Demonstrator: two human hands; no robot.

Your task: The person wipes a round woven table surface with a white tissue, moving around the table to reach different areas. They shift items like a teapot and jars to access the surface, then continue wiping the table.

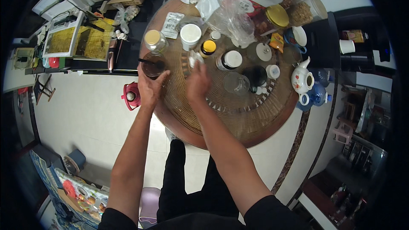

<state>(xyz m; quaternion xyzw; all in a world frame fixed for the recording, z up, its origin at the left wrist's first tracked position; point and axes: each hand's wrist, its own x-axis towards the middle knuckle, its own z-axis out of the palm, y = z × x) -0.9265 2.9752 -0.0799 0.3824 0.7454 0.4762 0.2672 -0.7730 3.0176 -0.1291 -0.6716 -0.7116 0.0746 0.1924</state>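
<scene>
My left hand is wrapped around a round glass container with dark contents, at the table's left edge. A black handle or stick leans out over its rim. My right hand is motion-blurred over the table, with its fingertips at a small whitish object; whether they grip it is unclear. Just beyond are a small jar with a yellow lid and a white lidded tub. A glass jar with a tan lid stands behind the container in my left hand.
The round wicker-topped table also bears a white-lidded jar, an empty-looking clear glass, and plastic bags. A white floral teapot sits at the right edge. A red flask stands on the floor at left.
</scene>
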